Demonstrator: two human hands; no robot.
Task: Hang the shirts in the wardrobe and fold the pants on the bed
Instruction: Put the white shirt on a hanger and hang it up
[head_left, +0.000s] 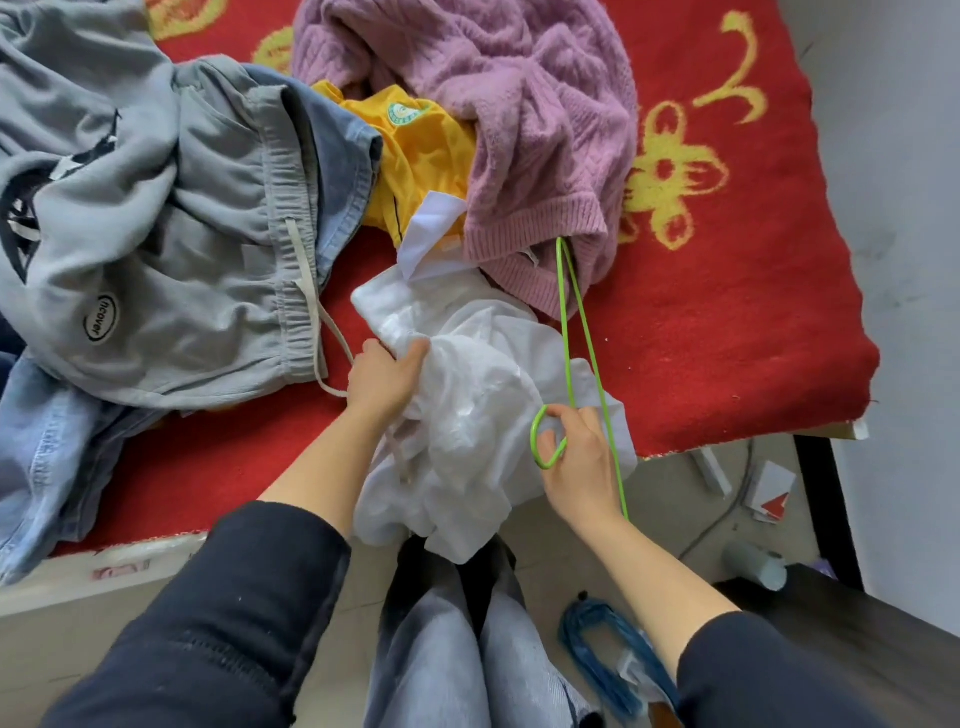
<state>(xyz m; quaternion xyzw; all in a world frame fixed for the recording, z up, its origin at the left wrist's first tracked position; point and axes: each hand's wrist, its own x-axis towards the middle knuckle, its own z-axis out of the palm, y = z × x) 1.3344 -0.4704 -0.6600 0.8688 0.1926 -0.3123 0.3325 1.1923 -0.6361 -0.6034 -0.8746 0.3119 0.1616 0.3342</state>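
Two hands are working at the near edge of the bed (727, 322): the left hand (384, 379) is gripping the crumpled white shirt (467, 395), which is spilling over that edge toward 6 o'clock. The right hand (576, 457) is pinching the hook of a green hanger (582, 338) that is reaching under the purple sweater (493, 104) at 12 o'clock. Bare floor (670, 488) is lying open at 5 o'clock, and the grey pants (208, 234) at 9 o'clock are showing an oval patch reading "ncover".
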